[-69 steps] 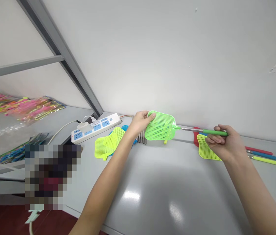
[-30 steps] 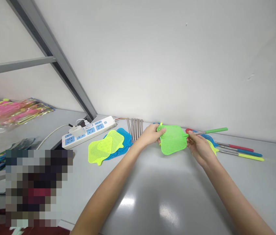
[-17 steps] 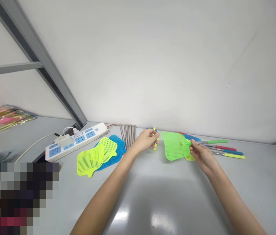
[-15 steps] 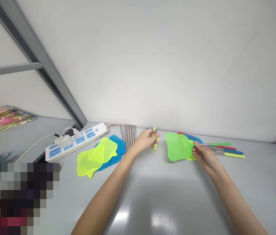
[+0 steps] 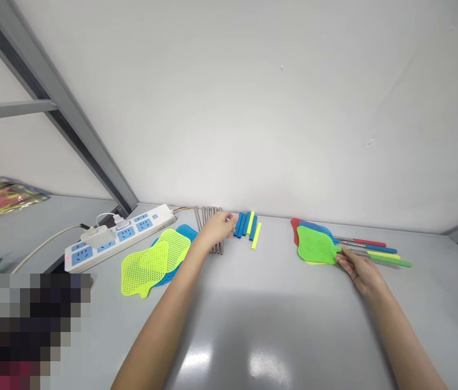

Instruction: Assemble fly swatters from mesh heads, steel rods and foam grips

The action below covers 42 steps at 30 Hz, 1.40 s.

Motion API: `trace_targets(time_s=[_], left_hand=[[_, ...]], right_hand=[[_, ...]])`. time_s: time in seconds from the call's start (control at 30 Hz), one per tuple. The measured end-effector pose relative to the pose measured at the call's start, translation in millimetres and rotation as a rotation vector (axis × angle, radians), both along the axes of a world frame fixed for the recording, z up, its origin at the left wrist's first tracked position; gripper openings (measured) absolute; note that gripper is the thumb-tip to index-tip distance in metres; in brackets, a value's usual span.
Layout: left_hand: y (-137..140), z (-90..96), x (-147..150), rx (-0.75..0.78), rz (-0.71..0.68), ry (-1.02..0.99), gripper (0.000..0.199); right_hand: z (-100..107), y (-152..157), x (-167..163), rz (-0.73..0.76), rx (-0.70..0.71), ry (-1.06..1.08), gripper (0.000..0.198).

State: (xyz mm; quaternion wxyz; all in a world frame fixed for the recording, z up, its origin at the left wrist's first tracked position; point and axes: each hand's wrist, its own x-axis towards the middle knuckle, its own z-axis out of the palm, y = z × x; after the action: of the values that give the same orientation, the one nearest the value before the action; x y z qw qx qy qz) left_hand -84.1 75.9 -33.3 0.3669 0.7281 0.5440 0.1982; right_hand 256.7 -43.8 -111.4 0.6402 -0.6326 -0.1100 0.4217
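My right hand [image 5: 361, 266] pinches a green fly swatter [image 5: 317, 245] where its head joins the rod, low over a blue swatter [image 5: 314, 227], a red one [image 5: 295, 230] and a yellow one mostly covered by it. My left hand [image 5: 217, 227] is over the right end of a row of metal rods [image 5: 205, 216], fingers loosely bent and apart; no object shows clearly in it. Just right of its fingertips lie several blue handle tubes [image 5: 242, 225] and two yellow tubes [image 5: 256, 236].
At the left, loose yellow mesh swatter heads [image 5: 143, 269] overlap blue ones [image 5: 187, 232]. Behind them stands a white power strip [image 5: 131, 233] with plugs and cables. A plastic-wrapped colourful pack [image 5: 5, 192] lies far left, beyond a grey metal post [image 5: 78, 141]. A white wall bounds the back.
My left hand has moved left from the tubes to the metal rods, uncovering the tubes. My right hand has carried the green swatter right and lower, over the other swatters.
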Motion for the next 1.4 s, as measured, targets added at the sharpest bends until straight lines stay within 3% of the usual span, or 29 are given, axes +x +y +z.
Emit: trace_targets(time_s=[0.3,0.67,1.17,1.4], left_hand=[[14,-11.0,-27,0.077,0.179,0.279,0.025],[10,-30.7,-9,0.078,0.255,0.448,0.023],[4,-39.4,5,0.134,0.285,0.412,0.024],[4,-27.0,4,0.190,0.285,0.309,0.015]], right_hand=[[-1,1,1,0.037,-0.073,-0.052,0.006],[-3,0,-1,0.043,-0.055,-0.102,0.015],[-3,-4,-2,0.067,0.039,-0.072,0.016],[-6,-4,1,0.010,0.098,-0.045,0.014]])
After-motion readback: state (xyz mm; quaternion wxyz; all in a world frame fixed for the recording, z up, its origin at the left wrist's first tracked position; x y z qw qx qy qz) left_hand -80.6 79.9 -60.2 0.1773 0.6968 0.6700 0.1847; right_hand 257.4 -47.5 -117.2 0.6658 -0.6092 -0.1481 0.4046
